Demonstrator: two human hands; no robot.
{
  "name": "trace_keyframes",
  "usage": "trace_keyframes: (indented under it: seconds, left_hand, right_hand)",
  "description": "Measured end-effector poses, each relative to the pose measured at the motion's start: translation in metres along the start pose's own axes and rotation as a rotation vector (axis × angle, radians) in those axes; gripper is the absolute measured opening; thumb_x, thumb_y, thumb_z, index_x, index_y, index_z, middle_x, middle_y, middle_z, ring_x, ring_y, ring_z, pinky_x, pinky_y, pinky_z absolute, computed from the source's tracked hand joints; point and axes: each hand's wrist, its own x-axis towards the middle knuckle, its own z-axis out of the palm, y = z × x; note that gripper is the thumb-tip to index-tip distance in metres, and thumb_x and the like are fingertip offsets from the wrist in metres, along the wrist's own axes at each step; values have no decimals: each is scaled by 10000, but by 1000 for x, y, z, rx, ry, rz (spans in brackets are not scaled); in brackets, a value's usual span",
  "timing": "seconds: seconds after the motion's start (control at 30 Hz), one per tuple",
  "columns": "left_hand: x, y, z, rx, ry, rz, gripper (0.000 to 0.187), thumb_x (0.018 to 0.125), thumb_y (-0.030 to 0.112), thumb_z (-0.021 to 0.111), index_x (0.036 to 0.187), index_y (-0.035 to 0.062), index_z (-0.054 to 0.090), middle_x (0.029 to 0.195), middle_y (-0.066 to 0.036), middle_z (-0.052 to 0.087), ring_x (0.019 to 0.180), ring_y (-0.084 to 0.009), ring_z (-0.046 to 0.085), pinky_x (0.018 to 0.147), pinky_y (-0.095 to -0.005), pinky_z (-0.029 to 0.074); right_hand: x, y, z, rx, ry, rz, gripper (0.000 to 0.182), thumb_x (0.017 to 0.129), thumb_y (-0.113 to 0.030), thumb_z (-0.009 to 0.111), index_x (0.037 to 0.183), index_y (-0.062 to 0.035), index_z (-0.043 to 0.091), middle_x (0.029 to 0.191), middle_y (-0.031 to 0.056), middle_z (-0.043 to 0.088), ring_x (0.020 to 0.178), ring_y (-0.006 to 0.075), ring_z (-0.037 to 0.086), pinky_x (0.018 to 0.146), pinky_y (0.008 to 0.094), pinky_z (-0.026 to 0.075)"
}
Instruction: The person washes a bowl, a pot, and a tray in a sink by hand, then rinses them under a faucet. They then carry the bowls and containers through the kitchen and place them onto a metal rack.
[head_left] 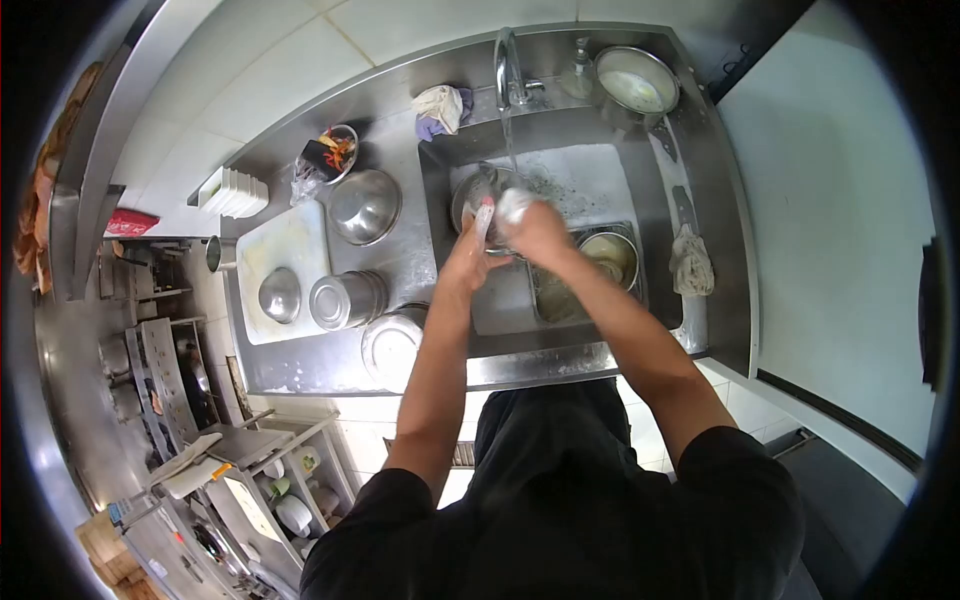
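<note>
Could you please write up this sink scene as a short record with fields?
Setting: steel sink with the tap running.
Left hand: grip on the rim of a steel bowl under the water.
Right hand: closed on a white scrubbing pad pressed against that bowl.
In the sink: a tray holding a small bowl.
Draining side: upturned bowl, cutting board, steel pots.
Behind the sink: pot, crumpled cloth.

I see the sink point(600, 175) far and centre, tap point(508, 65) behind it, a pot point(636, 85) at its far right. Left of it, bowls point(365, 207) and a cutting board point(285, 265) sit on the counter point(400, 250).
</note>
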Motion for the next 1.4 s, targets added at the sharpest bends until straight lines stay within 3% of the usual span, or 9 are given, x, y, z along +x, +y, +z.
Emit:
trace_keyframes:
  seconds: [0.17,0.27,0.4,0.73,0.87,1.03,1.23,1.37,1.4]
  left_hand:
    - [40,-50,-64,-442,-12,72,653,1047,441,474,1543,94,229,1415,-133,514,1223,-279,584,1006,-397,511]
    - [-14,-10,-55,-247,123,-22,633,1052,455,452,1505,36,313,1409,-147,507,1181,-273,597,906,-432,558]
    - [-9,-33,-72,70,98,-158,663,1036,492,480,1482,19,348,1354,-157,550,1126,-270,629,828,-437,592]
    - [-27,-31,-36,-302,-141,-106,711,996,555,540,1431,3,430,1241,-119,635,982,-215,675,770,-370,578]
    - [-12,-53,-68,-97,182,-12,630,1024,517,510,1388,2,524,1177,-129,674,947,-224,671,729,-311,544]
    - [-17,-38,-26,282,127,22,590,1015,481,553,1333,-17,549,1072,-127,686,907,-184,650,704,-320,543]
    - [52,-35,-38,567,264,338,568,1030,417,503,1397,-16,510,1256,-302,627,1212,-410,598,1006,-416,468]
    - [36,41,-4,938,320,376,426,974,261,528,1384,153,562,1283,-230,635,1199,-400,598,995,-456,481]
    - [47,53,1,1025,339,389,425,954,223,535,1376,183,574,1281,-214,641,1192,-394,603,991,-461,484]
  right_hand:
    - [-32,19,57,-310,-2,-414,346,915,-309,565,1094,-31,668,1108,240,686,1090,416,634,947,532,484]
    - [-42,30,12,-557,-488,-288,354,906,-254,543,1163,-54,681,1326,228,586,1248,414,540,1056,545,401]
    - [-8,86,-30,-1042,53,-471,334,836,-209,628,1148,-102,683,1289,133,568,1222,345,519,1043,571,381]
    - [-25,8,53,-85,-60,-370,309,900,-103,588,1193,-11,546,1325,244,503,1243,432,520,1017,505,447]
    - [-47,12,9,-683,-627,-149,387,873,-173,609,1221,-6,593,1205,212,604,1164,413,565,1003,508,446]
    - [12,57,-26,-961,254,-501,311,781,-151,676,1081,-74,694,1020,134,676,994,355,637,837,517,498]
    - [-36,65,25,-497,-58,-272,320,775,-127,677,1095,-129,696,1037,129,677,1045,365,638,906,500,493]
    - [-38,75,-72,-1043,-418,-147,335,760,-72,640,1079,-139,719,1101,153,688,1019,357,660,916,493,493]
    - [-29,88,-98,-1075,-199,-162,327,760,-63,633,1068,-126,724,1089,154,691,1003,353,663,904,491,494]
